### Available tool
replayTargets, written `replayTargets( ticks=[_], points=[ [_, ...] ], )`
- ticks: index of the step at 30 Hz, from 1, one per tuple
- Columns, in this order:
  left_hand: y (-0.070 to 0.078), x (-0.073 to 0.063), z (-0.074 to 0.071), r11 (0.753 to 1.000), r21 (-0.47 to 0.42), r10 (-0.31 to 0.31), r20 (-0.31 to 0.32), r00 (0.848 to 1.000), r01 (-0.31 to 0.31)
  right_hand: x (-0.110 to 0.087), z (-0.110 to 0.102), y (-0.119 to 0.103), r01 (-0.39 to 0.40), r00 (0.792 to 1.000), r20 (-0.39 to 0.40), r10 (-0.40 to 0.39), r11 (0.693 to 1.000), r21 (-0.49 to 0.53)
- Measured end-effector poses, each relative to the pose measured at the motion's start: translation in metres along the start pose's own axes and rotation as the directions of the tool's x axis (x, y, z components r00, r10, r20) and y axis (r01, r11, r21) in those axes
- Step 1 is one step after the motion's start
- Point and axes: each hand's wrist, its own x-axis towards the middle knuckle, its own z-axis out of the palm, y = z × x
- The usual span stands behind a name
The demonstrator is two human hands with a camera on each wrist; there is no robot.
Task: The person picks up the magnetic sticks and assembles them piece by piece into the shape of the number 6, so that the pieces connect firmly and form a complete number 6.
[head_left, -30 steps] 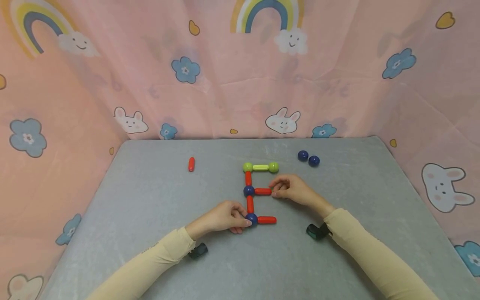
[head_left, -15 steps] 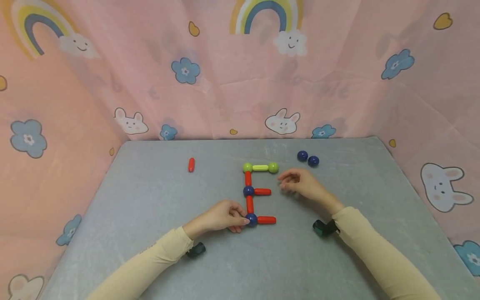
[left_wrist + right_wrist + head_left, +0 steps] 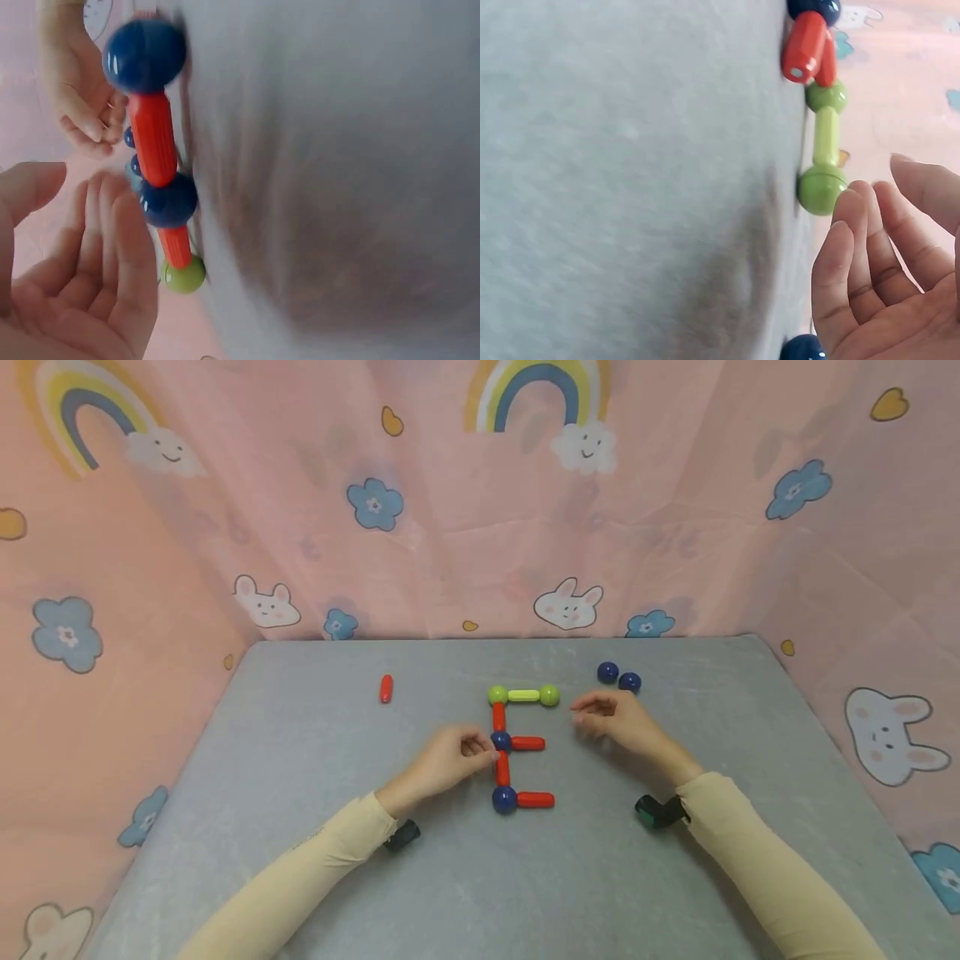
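An E-shaped figure of magnetic rods and balls lies mid-table. Its top arm is a light green rod between two green balls; red rods and two blue balls form the rest. My left hand is at the left of the middle blue ball, fingers loosely bent and thumb apart, with nothing in its grasp. Whether its fingertips touch the figure, I cannot tell. My right hand, also holding nothing, hovers right of the green end ball, fingers loosely bent.
Two loose blue balls sit at the back right, just beyond the right hand. One loose red rod lies at the back left. The grey table meets a pink patterned curtain at its back and sides.
My left hand has let go of the bottom blue ball and moved up along the figure to the middle one. My right hand has drawn away from the middle red rod, rightward and back.
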Motion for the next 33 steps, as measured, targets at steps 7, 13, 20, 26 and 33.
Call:
replayTargets(
  ticks=[7,13,20,26,33],
  points=[
    [0.001,0.029,0.003,0.959,0.268,0.12,-0.074,0.99,-0.096,0.01,-0.024,0.0,0.041,0.985,-0.166,-0.037,0.999,0.02],
    [-0.003,0.043,0.01,0.921,0.375,0.142,-0.056,0.988,-0.111,0.022,-0.047,0.009,0.034,0.93,-0.367,-0.033,0.999,-0.005],
    [-0.004,0.05,0.016,0.896,0.432,0.131,-0.032,0.991,-0.105,0.036,-0.061,0.026,-0.095,0.929,-0.365,0.065,0.993,-0.064],
    [-0.005,0.053,0.02,0.906,0.412,0.113,-0.025,0.993,-0.093,0.048,-0.063,0.038,-0.151,0.963,-0.24,0.123,0.983,-0.105],
    [-0.003,0.052,0.021,0.928,0.371,0.065,-0.048,0.997,-0.043,0.058,-0.058,0.041,-0.178,0.964,-0.225,0.143,0.973,-0.144]
  ],
)
